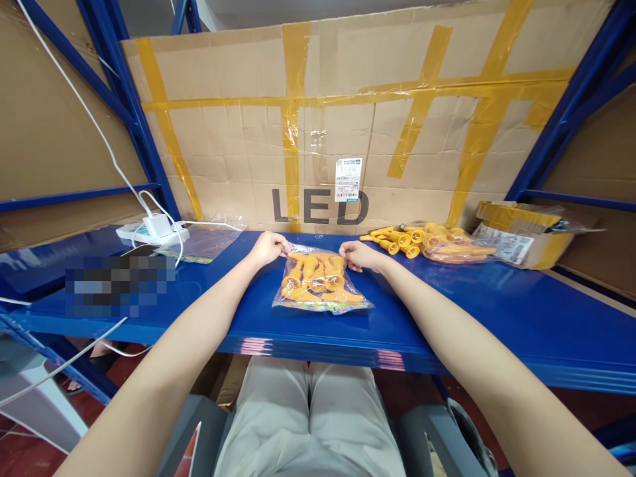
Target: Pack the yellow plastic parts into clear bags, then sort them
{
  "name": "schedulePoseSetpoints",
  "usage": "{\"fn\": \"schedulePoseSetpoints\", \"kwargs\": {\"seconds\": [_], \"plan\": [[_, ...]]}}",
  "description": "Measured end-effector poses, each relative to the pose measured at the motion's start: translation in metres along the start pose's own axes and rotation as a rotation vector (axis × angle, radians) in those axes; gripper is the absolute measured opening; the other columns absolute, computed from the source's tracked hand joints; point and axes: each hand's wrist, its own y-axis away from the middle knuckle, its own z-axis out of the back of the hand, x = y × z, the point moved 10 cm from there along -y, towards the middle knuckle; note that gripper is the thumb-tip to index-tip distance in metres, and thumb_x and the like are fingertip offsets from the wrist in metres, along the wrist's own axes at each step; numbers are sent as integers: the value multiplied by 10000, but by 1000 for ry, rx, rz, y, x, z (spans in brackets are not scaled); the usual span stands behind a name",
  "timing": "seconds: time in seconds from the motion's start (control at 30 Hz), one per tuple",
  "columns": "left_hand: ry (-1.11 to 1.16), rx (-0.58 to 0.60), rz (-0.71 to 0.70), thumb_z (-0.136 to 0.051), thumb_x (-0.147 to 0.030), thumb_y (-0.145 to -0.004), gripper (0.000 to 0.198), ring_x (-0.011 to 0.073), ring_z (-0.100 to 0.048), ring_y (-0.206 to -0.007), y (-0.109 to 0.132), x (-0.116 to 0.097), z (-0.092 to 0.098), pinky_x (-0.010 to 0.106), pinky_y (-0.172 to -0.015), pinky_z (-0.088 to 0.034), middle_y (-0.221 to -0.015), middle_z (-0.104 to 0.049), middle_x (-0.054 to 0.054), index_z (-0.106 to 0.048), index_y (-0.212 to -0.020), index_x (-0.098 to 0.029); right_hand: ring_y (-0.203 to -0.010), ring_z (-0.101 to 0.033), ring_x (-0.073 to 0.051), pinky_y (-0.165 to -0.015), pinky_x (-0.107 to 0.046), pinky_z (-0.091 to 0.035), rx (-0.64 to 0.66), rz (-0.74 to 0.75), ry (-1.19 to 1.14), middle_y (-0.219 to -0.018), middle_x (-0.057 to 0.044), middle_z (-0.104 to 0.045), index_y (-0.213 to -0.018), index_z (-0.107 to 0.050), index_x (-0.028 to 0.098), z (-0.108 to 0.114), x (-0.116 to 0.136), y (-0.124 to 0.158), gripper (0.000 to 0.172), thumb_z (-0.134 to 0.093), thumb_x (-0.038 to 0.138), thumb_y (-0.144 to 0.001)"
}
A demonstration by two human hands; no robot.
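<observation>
A clear plastic bag (pixel 320 285) filled with several orange plastic parts lies on the blue shelf (pixel 447 318) in front of me. My left hand (pixel 268 246) pinches the bag's far left top corner with closed fingers. My right hand (pixel 358 254) pinches the far right top corner the same way. Both arms reach forward over the shelf's front edge.
A pile of loose orange parts (pixel 417 238) lies at the right, beside a taped box (pixel 527 232). Empty clear bags (pixel 203 240), a white power strip with a charger (pixel 154 228) and cables sit at the left. A taped cardboard sheet marked LED (pixel 322 132) stands behind.
</observation>
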Motion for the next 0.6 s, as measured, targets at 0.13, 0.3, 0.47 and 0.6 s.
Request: {"fn": "schedulePoseSetpoints", "kwargs": {"seconds": [0.13,0.3,0.47,0.6], "plan": [[-198,-26,-132,-430,5,-638,287,112,-627,-536,0,-11,4,258,-630,-553,-603,-668,3,-642,-522,-151,-270,-360,-49,-287,-158,-214,-6,45,107,-363,95,-409,-630,-417,193,-1,2,-3,276,-386,-75,-687],[-431,-85,-363,-396,-9,-630,293,133,-636,-605,8,-36,7,249,-657,-518,-633,-679,2,-620,-540,-175,-302,-413,-67,-298,-198,-248,26,47,57,-503,9,-570,-613,-469,173,-4,8,1,247,-390,84,-830],[-534,-105,-576,-393,-6,-608,254,155,-648,-722,20,-60,0,266,-721,-493,-687,-675,12,-563,-550,-186,-318,-379,-55,-308,-189,-260,-4,84,124,-447,24,-509,-597,-427,190,-1,12,5,390,-562,409,-889],[-548,-107,-665,-390,-9,-622,229,164,-635,-736,27,-69,-7,278,-724,-481,-713,-653,27,-519,-562,-189,-451,-505,-64,-377,-151,-366,-81,140,32,-544,56,-567,-731,-450,198,7,17,5,426,-826,385,-658]]}}
